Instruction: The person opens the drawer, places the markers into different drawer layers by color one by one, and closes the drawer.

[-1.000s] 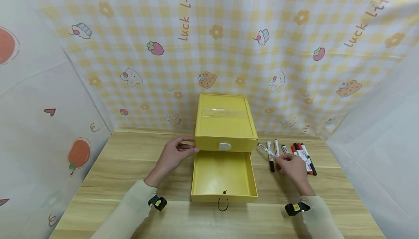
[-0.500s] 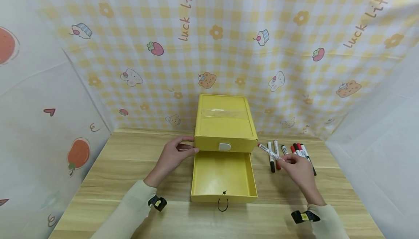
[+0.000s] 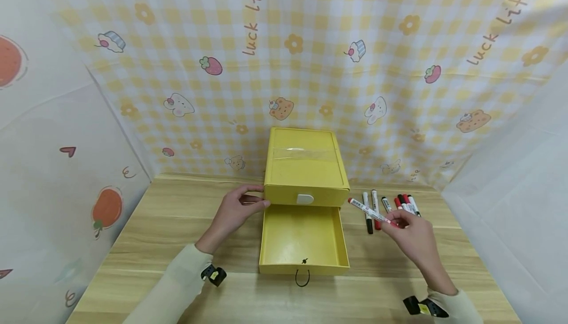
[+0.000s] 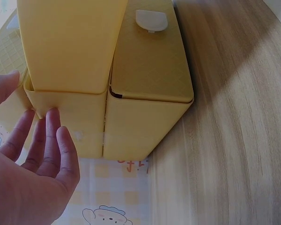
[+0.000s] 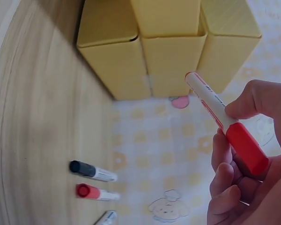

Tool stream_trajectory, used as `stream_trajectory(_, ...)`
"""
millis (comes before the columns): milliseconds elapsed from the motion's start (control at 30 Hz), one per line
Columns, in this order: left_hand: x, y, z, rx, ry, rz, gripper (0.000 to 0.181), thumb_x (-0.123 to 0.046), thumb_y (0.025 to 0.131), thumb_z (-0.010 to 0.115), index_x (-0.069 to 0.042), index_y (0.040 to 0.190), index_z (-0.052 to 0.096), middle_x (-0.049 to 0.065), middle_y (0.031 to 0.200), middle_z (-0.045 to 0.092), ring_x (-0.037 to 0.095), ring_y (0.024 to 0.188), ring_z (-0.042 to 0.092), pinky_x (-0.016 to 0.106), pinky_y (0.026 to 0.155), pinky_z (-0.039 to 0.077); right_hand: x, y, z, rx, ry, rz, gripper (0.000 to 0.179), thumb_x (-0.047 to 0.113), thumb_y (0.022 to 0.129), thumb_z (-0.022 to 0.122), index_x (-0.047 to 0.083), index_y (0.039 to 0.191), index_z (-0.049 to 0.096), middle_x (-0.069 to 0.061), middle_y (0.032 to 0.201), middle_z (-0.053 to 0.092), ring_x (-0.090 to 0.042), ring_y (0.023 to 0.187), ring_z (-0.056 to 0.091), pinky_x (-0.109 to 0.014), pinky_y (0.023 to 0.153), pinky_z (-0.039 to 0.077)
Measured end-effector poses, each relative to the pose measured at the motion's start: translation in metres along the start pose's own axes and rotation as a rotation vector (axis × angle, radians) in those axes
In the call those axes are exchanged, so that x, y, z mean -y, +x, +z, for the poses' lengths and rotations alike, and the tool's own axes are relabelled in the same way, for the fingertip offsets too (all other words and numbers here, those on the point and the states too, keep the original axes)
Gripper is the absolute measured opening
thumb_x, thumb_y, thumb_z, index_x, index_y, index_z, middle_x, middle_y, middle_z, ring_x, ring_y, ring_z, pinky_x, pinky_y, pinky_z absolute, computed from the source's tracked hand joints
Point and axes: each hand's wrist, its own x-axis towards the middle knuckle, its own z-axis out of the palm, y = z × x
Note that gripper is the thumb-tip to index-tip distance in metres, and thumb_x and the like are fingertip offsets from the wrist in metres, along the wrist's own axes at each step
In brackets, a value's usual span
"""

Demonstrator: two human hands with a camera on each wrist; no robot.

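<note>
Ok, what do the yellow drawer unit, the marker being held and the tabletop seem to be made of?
Drawer unit: probably plastic, satin, from its soft sheen and thin moulded-looking edges. Marker: likely plastic; its red cap looks smooth, its white barrel printed. Tabletop: wood or wood-look laminate, low-sheen; pale grain leaves either possible.

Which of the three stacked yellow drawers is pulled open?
The middle drawer: it juts out well past the others, while the top drawer above and the bottom drawer beneath sit pushed in.
</note>
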Motion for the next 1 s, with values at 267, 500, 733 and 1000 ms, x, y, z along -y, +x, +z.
stream_trajectory(267,0.0,0.001,0.0,-0.001,-0.001,-0.002,0.049,-0.031,0.097,0.088,-0.01,0.139,0.074,0.012,0.127,0.076,0.029,0.114,0.075,0.045,0.095,0.063,0.013,-0.019,-0.007,-0.037,-0.021,-0.074,0.01,0.01,0.085,0.078,0.011,0.094,0.079,0.002,0.077,0.067,-0.011,0.064,0.051,-0.028,0.056,0.04)
stream_trajectory(500,0.0,0.002,0.0,0.003,-0.002,-0.001,0.048,-0.03,0.098,0.088,-0.01,0.139,0.074,0.013,0.129,0.076,0.029,0.115,0.075,0.046,0.096,0.062,0.026,-0.033,-0.009,-0.06,-0.012,-0.163,0.011,0.007,0.083,0.083,0.013,0.091,0.077,0.005,0.072,0.061,-0.007,0.057,0.045,-0.027,0.051,0.037)
stream_trajectory(733,0.0,0.002,0.0,0.001,0.005,-0.005,0.047,-0.03,0.097,0.088,-0.011,0.138,0.074,0.012,0.128,0.076,0.029,0.114,0.075,0.046,0.095,0.063,0.042,-0.036,-0.005,-0.055,0.005,-0.258,0.019,0.003,0.079,0.084,0.017,0.086,0.074,0.009,0.069,0.057,-0.007,0.058,0.046,-0.026,0.052,0.038)
stream_trajectory(1000,0.0,0.001,0.0,0.005,0.006,-0.003,0.049,-0.032,0.098,0.088,-0.011,0.139,0.074,0.012,0.129,0.076,0.03,0.117,0.074,0.047,0.097,0.062,0.063,-0.027,0.008,0.001,0.024,-0.368,0.018,0.004,0.078,0.083,0.017,0.084,0.072,0.011,0.068,0.051,-0.004,0.053,0.039,-0.025,0.048,0.033)
